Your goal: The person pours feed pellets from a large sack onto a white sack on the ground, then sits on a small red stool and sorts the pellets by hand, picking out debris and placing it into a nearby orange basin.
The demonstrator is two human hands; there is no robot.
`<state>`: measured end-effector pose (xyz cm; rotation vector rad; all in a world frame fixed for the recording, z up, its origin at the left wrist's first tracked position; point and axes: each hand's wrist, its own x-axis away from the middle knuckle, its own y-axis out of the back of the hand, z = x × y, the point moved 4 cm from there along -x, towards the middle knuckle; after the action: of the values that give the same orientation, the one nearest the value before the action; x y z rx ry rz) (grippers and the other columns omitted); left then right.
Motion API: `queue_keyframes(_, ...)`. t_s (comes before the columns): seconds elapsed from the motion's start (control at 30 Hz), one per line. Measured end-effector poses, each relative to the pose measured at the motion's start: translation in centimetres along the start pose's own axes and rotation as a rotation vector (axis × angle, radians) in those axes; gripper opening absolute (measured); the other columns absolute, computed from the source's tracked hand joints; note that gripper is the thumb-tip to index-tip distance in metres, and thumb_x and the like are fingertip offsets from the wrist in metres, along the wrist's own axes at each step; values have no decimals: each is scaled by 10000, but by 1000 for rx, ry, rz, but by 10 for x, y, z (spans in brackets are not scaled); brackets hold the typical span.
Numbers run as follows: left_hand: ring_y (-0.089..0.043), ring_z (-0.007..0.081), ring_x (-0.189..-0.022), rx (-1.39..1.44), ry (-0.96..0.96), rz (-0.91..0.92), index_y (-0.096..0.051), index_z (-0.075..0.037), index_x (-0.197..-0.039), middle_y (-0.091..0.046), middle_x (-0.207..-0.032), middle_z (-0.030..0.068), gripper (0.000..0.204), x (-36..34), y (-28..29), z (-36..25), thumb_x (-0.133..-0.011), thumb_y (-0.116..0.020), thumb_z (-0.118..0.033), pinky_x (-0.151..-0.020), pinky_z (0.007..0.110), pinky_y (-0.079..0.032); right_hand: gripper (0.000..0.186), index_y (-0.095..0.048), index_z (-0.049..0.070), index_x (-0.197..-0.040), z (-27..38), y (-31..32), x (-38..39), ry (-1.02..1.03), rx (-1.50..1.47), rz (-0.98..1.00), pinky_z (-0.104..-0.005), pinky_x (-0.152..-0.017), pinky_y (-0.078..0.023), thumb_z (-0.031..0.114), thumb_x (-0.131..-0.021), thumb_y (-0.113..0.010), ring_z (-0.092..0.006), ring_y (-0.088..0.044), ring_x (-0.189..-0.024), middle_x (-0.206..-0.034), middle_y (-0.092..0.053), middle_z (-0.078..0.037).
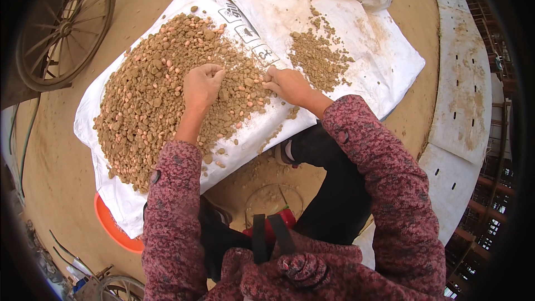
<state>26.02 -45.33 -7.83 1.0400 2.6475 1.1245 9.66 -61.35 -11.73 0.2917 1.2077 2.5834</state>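
Note:
A heap of brown soil clods [145, 106] mixed with pinkish peanut kernels [169, 63] covers much of a white woven sack [83, 120] laid out before me. My left hand [202, 87] is over the heap's right half, fingers curled together; what they hold, if anything, is hidden. To its right, my right hand [291, 85] hovers at the edge of the heap with thumb and fingers pinched together, and any small thing between them is too small to make out. A smaller patch of crumbled soil [319, 58] lies beyond my right hand on a second white sack [384, 56].
A spoked wheel [66, 28] stands at the far left. An orange basin [114, 228] sits partly under the sack at the near left. Pale slabs [460, 89] line the right side, and another wheel [120, 289] shows at the lower left. My legs [334, 173] are close below the sack.

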Motion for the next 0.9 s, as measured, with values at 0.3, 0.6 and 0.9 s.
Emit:
queue_keyframes(0.3, -654, 292, -731, -442, -292, 118, -742, -130, -920, -685, -768, 111, 191, 34, -38, -23, -794, -713, -270, -691, 398, -507, 173, -594, 27, -891, 2, 36, -2, -225, -1371, 397, -213, -425, -273, 199, -882, -612, -75, -389, -518, -627, -518, 18)
queue_keyframes(0.6, -647, 271, -675, -271, -3, 86, -721, -104, -883, -673, -717, 109, 196, 31, -33, -7, -809, -713, -285, -668, 382, -496, 274, -645, 10, -865, -32, 27, 17, -416, -515, -126, -276, -531, -426, 284, -870, -646, -108, -507, -594, -668, -578, 5)
queue_keyframes(0.9, -504, 117, -538, 1137, 327, 370, -584, -51, -807, -547, -631, -30, 167, 23, -11, 11, -872, -630, -198, -464, 249, -367, 182, -641, 82, -888, -11, 17, 17, -209, 131, -134, -453, -713, -487, 257, -846, -609, -357, -643, -790, -794, -670, -159)
